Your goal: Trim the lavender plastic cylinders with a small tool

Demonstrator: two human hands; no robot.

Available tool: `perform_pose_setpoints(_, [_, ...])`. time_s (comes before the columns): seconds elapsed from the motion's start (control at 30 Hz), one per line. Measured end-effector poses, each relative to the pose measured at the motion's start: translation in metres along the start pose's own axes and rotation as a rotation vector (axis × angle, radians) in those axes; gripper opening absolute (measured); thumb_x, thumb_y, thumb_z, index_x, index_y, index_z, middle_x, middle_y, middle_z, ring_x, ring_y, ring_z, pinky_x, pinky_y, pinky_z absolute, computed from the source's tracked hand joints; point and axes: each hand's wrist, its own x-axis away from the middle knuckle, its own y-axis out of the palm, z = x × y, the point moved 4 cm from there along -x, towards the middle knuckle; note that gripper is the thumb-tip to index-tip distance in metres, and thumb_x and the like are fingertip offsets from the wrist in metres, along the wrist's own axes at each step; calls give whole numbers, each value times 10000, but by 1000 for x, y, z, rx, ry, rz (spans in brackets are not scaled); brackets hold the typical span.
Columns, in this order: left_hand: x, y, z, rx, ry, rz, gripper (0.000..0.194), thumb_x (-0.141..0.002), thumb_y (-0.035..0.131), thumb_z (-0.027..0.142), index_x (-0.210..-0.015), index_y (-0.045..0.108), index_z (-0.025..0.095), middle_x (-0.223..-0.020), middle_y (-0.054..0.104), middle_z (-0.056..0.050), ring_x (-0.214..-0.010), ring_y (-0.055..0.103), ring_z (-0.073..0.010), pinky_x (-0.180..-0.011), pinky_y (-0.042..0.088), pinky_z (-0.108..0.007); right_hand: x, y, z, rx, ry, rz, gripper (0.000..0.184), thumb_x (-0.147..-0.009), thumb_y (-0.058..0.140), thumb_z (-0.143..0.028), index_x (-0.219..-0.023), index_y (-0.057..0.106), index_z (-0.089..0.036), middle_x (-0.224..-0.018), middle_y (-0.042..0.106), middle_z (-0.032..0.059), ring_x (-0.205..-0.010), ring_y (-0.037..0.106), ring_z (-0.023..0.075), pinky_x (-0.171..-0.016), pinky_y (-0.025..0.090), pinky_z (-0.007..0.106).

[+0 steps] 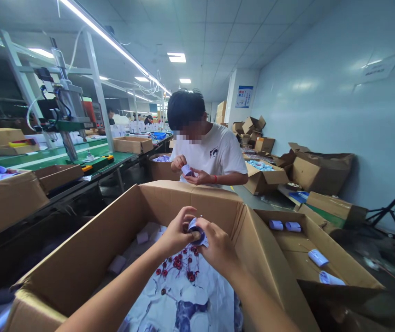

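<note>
Both my hands meet over a large cardboard box (266,258), around a short lavender plastic tube (202,239). My left hand (179,230) grips the tube's left side, its thumb at the open end. From the right, my right hand (216,242) closes its fingers on the same tube. Beneath them, several small dark red round parts with thin wires (177,262) lie on crumpled white sheeting (214,281) inside the box. Paler tube pieces (142,237) rest along the box's left side. Whether a small part sits inside the held tube is hidden.
Opposite me a person in a white shirt (214,152) holds a similar tube (187,170). To the right, a shallow carton (294,244) contains several lavender tubes (318,257). A green conveyor bench (114,161) with a press machine (69,106) runs along the left.
</note>
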Motion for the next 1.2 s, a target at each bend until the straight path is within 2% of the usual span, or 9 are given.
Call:
perform_pose_setpoints(0.1, [1, -2, 1, -49, -17, -7, 581, -561, 625, 85, -1090, 427, 220, -967, 581, -14, -777, 560, -126, -612, 432, -225, 0, 1, -3, 69, -31, -61, 476, -685, 594, -40, -1109, 520, -245, -1140, 665, 63, -892, 643, 239, -756, 510, 360])
perform_pose_setpoints(0.27, [2, -4, 2, -182, 12, -35, 621, -529, 533, 36, -1128, 473, 190, -928, 629, -26, -795, 590, -153, -646, 451, -249, -1, 2, -8, 130, -59, -110, 419, -708, 599, -82, -1094, 519, -226, -1073, 686, 65, -859, 639, 244, -720, 494, 351])
perform_pose_setpoints(0.5, [6, -4, 6, -354, 75, -7, 557, -609, 560, 171, -1162, 492, 172, -1007, 666, -70, -884, 623, -206, -764, 501, -331, -3, -1, -17, 220, -56, -139, 393, -725, 600, -111, -1102, 518, -188, -1040, 688, 96, -866, 640, 255, -728, 491, 357])
perform_pose_setpoints(0.63, [3, -11, 1, -278, 1, 7, 612, -608, 629, 285, -1192, 484, 172, -1070, 675, -92, -972, 638, -251, -844, 517, -376, -5, 3, -19, 213, -90, -155, 367, -779, 584, -154, -1132, 490, -183, -1132, 662, 97, -923, 641, 231, -778, 491, 338])
perform_pose_setpoints(0.77, [-5, -15, -8, -193, -61, -6, 673, -531, 696, 316, -1155, 495, 164, -973, 708, -84, -952, 657, -281, -807, 541, -374, -7, 10, -16, 178, -98, -184, 368, -791, 591, -193, -1133, 459, -168, -1156, 649, 102, -987, 641, 224, -814, 497, 322])
perform_pose_setpoints(0.9, [-5, -10, -5, -324, -37, 82, 545, -549, 650, 324, -1066, 549, 185, -920, 723, -72, -904, 665, -291, -781, 537, -379, -7, 12, -10, 134, -63, -187, 392, -792, 598, -223, -1147, 435, -188, -1174, 643, 106, -1019, 643, 233, -850, 503, 339])
perform_pose_setpoints(1.03, [-1, -5, 1, -473, 9, 167, 463, -573, 592, 301, -1026, 578, 203, -1001, 711, -80, -986, 640, -311, -875, 495, -410, -5, 11, -9, 26, -62, -144, 450, -758, 620, -196, -1160, 418, -203, -1225, 618, 111, -1120, 604, 221, -938, 482, 332])
perform_pose_setpoints(1.1, [-4, -8, -1, -417, -22, 112, 501, -549, 634, 296, -1037, 571, 198, -981, 711, -85, -984, 639, -318, -872, 498, -416, -5, 10, -12, 4, -57, -145, 447, -746, 633, -175, -1144, 430, -200, -1223, 616, 112, -1139, 593, 216, -938, 482, 318])
perform_pose_setpoints(1.2, [-15, -16, -7, -131, -109, -120, 663, -525, 752, 378, -1123, 532, 198, -994, 708, -99, -963, 653, -307, -816, 530, -396, -10, 5, -15, 19, 18, -166, 473, -712, 700, -254, -1118, 460, -220, -1189, 629, 91, -1064, 631, 236, -853, 518, 327])
